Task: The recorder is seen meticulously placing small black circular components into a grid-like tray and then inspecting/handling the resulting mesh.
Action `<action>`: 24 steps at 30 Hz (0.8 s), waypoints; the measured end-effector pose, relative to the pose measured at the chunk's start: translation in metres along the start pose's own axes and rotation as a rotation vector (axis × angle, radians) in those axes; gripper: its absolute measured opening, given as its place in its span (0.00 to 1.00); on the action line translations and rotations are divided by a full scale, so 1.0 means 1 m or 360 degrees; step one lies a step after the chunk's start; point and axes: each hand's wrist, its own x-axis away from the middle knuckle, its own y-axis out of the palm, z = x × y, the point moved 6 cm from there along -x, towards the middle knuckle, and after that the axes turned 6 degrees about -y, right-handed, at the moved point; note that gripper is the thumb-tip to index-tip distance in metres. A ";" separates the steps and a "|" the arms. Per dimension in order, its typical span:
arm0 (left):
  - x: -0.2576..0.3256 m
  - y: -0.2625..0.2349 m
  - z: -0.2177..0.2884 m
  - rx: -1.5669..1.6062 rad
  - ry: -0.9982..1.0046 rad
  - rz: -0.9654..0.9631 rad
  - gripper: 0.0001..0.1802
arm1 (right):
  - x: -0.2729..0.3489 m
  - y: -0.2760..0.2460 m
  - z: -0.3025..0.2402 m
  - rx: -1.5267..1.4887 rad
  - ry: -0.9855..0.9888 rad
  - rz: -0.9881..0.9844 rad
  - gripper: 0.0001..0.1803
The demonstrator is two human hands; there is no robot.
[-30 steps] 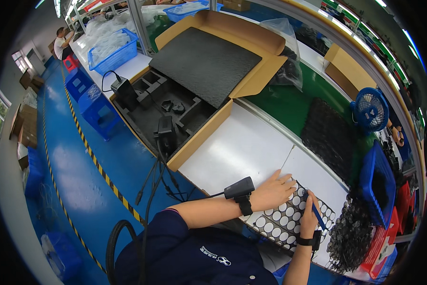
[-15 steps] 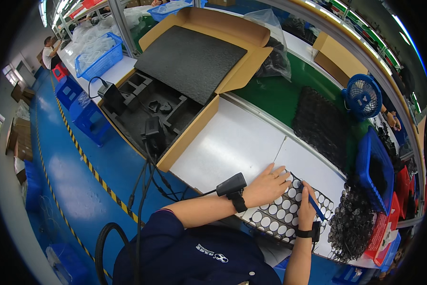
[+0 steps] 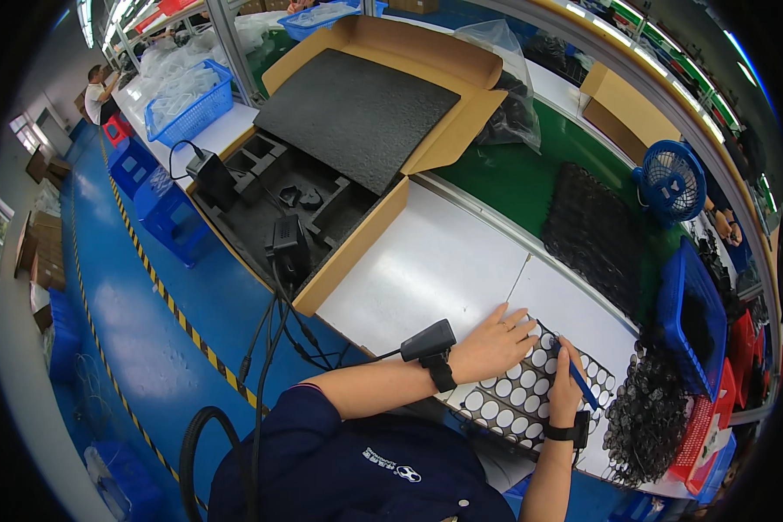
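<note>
While the left hand (image 3: 494, 344) has stayed flat on the black tray (image 3: 530, 391) of round holes, fingers spread wide and holding nothing, the right hand (image 3: 565, 383) keeps its fingers closed on a blue pen-like tool (image 3: 580, 383), tip over the tray. Little has shifted; the tray still lies on the white surface (image 3: 426, 270), so the work goes on in place.

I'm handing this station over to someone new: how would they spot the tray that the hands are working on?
Start at the white bench top beside the big open cardboard box. At its near edge, under the left hand and beside the right hand with the blue pen-like tool, lies the tray. It alone is dark with rows of round white discs; the tray further back is plain black.
</note>
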 end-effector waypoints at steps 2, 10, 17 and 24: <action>0.000 0.000 0.000 0.0003 -0.0004 -0.0011 0.18 | 0.000 0.000 0.000 0.0004 0.0006 -0.0002 0.18; -0.001 0.000 0.000 0.0011 -0.0014 -0.0048 0.18 | 0.000 -0.001 0.004 0.0007 -0.0024 0.0006 0.18; 0.000 -0.001 0.000 0.0003 -0.0012 -0.0047 0.19 | 0.000 -0.001 0.004 0.0007 0.0004 0.0013 0.18; 0.000 -0.001 0.000 0.0018 -0.0006 -0.0019 0.19 | 0.000 -0.001 0.002 0.0006 -0.0012 0.0014 0.18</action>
